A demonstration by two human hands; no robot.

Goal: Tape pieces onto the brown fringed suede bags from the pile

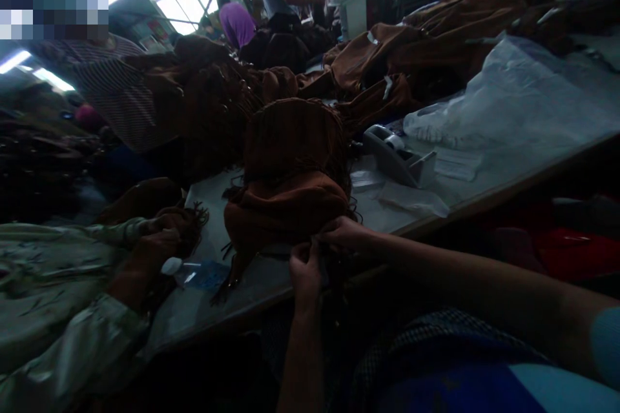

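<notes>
A brown fringed bag lies on the pale table in front of me, with another brown bag right behind it. At the near edge of the front bag, my left hand is closed in a pinch, its fingertips pointing up. My right hand comes in from the right, its fingers closed too, almost touching the left fingertips. Both hold a small dark part by the bag; dim light hides what it is.
A grey tape dispenser and clear plastic bags lie to the right on the table. A plastic bottle lies at the left, near another person's hands. Brown bags are heaped behind.
</notes>
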